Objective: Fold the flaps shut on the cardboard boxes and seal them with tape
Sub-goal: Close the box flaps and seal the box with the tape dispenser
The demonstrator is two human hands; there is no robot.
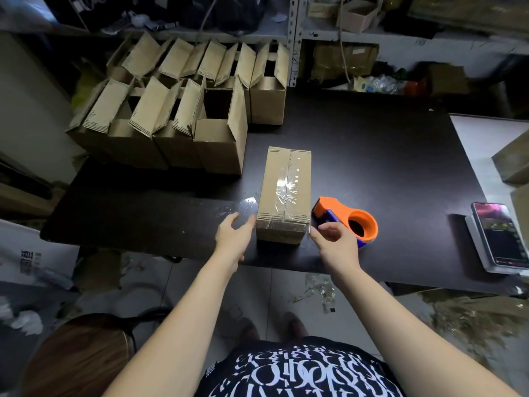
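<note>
Head view: taped box (286, 190) sits near the table (386, 167)'s front edge, tape along its seam; left hand (233, 234) open, fingers spread beside its left corner; right hand (333, 239) curled against the tape dispenser (352, 219), grip unclear; best now to press the tape ends flat down the near face; open boxes (171, 118) wait behind.

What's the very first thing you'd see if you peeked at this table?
The bright orange tape dispenser jumps out, sitting on the dark table just right of a closed cardboard box shiny with clear tape. The left hand and the right hand reach to that box's near end, one on each side. Behind it to the left stands a crowd of open boxes with their flaps sticking up.
</note>
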